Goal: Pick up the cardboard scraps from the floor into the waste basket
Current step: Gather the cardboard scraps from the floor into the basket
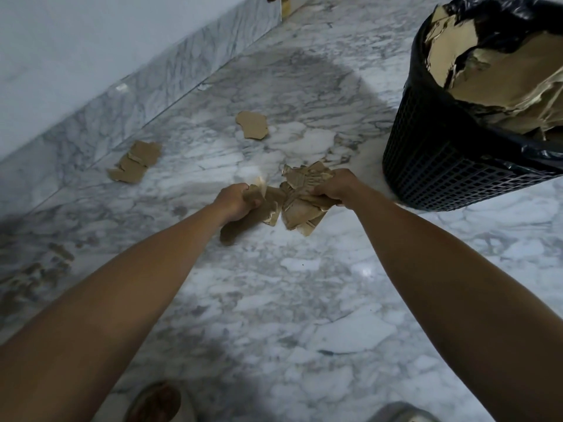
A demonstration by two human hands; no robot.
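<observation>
Your left hand (236, 202) and right hand (333, 185) each clench torn brown cardboard scraps (300, 190) low over the marble floor (274, 300), and loose pieces may slip before reaching the already heaped black mesh waste basket (451, 166).

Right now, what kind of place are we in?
Probably an indoor room or hallway in a home or office: polished marble floor, matching marble baseboard under a plain wall, and a lined black waste basket stuffed with cardboard.
</observation>
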